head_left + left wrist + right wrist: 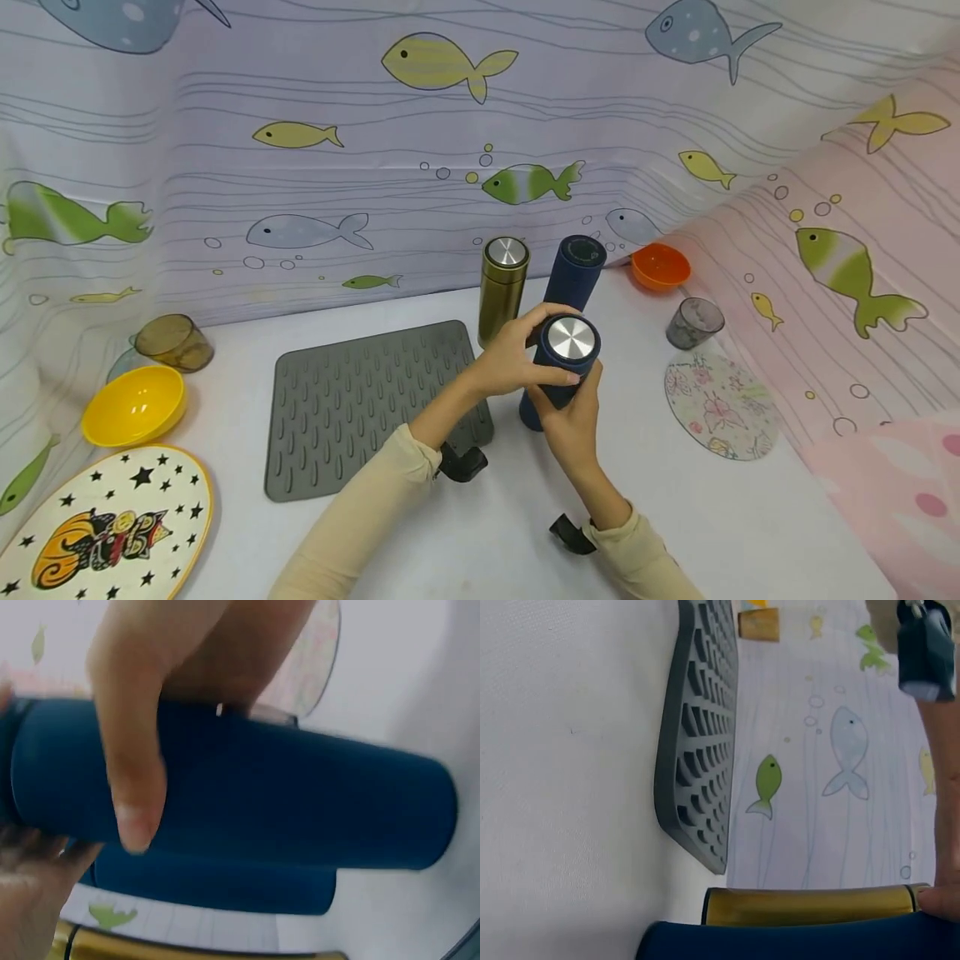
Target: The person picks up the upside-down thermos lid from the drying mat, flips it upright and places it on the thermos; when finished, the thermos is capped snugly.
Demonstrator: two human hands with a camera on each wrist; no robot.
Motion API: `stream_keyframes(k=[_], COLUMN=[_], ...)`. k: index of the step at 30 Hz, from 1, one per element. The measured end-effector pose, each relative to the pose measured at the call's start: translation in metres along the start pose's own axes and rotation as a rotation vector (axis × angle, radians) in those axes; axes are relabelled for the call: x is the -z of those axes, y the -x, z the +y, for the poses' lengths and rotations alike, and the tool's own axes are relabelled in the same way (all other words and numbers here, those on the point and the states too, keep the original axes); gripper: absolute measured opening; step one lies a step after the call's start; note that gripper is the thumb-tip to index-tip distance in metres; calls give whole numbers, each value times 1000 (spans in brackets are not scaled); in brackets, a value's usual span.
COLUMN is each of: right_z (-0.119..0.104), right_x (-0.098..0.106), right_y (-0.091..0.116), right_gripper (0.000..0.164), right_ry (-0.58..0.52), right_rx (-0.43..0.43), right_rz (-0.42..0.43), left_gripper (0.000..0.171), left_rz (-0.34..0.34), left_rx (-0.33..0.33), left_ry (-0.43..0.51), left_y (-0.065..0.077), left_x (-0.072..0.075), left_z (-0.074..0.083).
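A dark blue thermos (pixel 553 393) with a silver-topped lid (pixel 572 337) is between both hands at the middle right of the table. My left hand (pixel 512 360) grips it around the lid from the left, thumb across the near side. Lower down, my right hand (pixel 573 427) holds the body from the near right side; its thumb lies along the blue wall in the left wrist view. Just behind stand a gold thermos (pixel 501 296) and a second blue thermos (pixel 573 275) with a dark top. In the right wrist view the held thermos (pixel 795 941) overlaps the gold one.
A grey ribbed drying mat (pixel 367 408) lies left of the hands. Farther left are a brown glass (pixel 176 343), a yellow bowl (pixel 135 408) and a star-patterned plate (pixel 180 475). On the right are an orange bowl (pixel 660 268), a grey glass (pixel 693 323) and a floral round plate (pixel 720 408).
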State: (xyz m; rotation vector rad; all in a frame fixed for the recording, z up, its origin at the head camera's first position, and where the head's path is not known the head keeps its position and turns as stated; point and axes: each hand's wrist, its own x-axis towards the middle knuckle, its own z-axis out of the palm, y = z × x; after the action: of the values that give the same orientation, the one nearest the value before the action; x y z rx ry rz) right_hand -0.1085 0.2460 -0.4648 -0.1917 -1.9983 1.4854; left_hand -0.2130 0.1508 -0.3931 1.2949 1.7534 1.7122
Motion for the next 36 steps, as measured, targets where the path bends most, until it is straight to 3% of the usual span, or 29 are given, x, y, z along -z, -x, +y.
stream_keyframes(k=[2,4,8,10,13,15,20,22,25,27,32,34,36], right_z=[-11,-10,-4,2,2,2,1,1,0,-1,0,0,-1], right_x=[-2,-2,-1,-1,-2,-2,-2,-2,-3,-3,-3,-3,-3], right_y=[0,-1,-1,-1,-1,-1,-1,0,1,1,2,1,1], right_gripper=[74,73,69,70,74,75,73,74,75,76,74,75,77], right_ry=[-2,-5,-2,-3,0,-5,-15,-15,-16,-13,-16,-20,-23], right_rx=[5,15,12,22,33,37,17,3,-14,-18,-12,-15,-28], right_rz=[4,5,-3,-4,-6,3,14,8,-6,-4,11,12,8], left_gripper=[70,81,93,90,73,75,84,78,68,74,88,83,76], left_rz=[-81,-97,88,152,98,41,105,115,32,-17,69,83,24], left_rx=[11,12,16,7,-26,-25,12,13,-5,-3,10,7,-6], left_ry=[65,57,-96,-114,-16,41,-106,-99,24,49,-132,-91,40], left_y=[-2,-2,3,4,3,2,3,2,-1,-2,0,1,2], left_x=[5,4,-10,-13,-8,-5,-12,-12,-5,-3,-7,-7,-3], left_z=[0,0,1,0,-1,0,4,4,2,1,0,-1,-2])
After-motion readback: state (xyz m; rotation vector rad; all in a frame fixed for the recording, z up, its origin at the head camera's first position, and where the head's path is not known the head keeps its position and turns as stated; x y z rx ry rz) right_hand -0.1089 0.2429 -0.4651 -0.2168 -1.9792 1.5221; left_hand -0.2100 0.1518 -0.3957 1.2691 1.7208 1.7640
